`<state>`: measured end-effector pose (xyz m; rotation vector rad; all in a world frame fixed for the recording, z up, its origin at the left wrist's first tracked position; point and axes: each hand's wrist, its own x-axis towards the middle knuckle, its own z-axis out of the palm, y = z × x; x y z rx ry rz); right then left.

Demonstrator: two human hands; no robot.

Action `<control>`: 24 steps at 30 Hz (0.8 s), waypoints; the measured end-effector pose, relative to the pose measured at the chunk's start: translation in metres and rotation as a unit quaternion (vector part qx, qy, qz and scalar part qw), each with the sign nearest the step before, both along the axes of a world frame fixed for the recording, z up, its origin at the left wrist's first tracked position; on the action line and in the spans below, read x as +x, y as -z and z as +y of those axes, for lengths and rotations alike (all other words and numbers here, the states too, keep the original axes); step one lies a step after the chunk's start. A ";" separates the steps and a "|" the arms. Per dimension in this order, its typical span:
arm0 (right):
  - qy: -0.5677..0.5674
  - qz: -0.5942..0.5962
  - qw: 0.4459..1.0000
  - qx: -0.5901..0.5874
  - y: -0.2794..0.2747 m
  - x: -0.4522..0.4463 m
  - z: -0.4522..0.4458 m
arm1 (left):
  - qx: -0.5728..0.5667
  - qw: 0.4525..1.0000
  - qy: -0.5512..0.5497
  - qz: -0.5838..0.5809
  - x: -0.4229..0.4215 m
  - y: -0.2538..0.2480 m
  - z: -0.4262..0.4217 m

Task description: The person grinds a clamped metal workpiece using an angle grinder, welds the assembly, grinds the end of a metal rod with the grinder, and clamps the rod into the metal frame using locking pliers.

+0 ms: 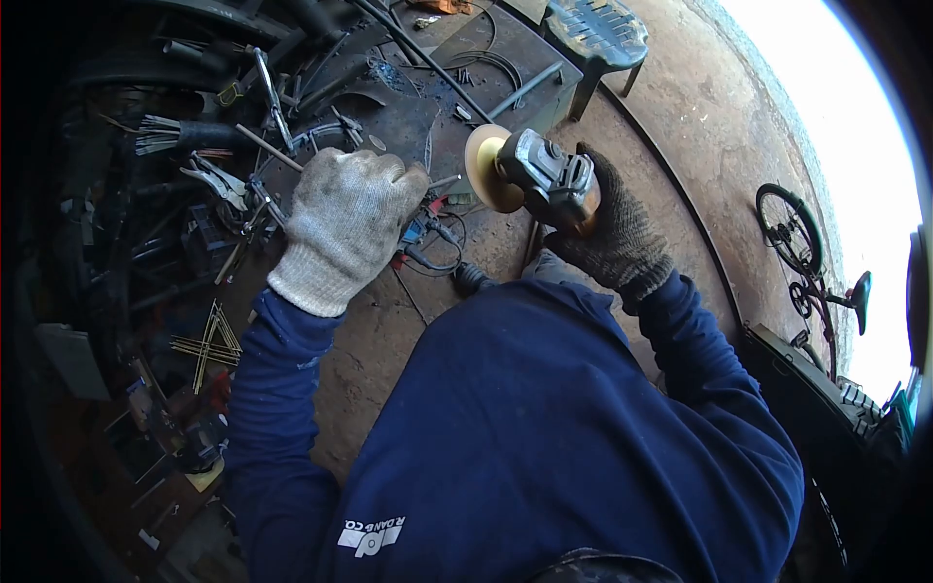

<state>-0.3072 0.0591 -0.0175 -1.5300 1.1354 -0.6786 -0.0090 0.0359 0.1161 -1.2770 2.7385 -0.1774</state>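
My left hand (350,209), in a pale knitted work glove, is closed around a thin metal rod (270,148). The rod pokes out on both sides of the fist, its right end close to the grinder's disc. Whether the two touch, I cannot tell. An angle grinder (559,175) sits in my right hand (617,233), which wears a darker, dirty glove. Its round yellowish disc (484,165) faces left, towards the rod, and looks smeared. Beyond both hands lies a dark metal worktable (442,107).
Locking pliers (219,182) and clamps crowd the left side. Thin rods (209,345) lie crossed at lower left. A blue and red tool (418,233) with a cable is below the left hand. A plastic chair (601,34) and a bicycle (792,233) stand to the right.
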 end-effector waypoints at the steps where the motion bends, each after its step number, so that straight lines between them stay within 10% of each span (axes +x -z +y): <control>1: 0.002 0.012 1.000 -0.020 -0.002 0.000 0.000 | -0.001 1.000 0.000 0.003 0.001 0.001 0.000; 24: 0.002 0.033 0.998 -0.048 -0.015 0.004 -0.005 | 0.008 1.000 -0.005 -0.009 0.001 -0.001 -0.006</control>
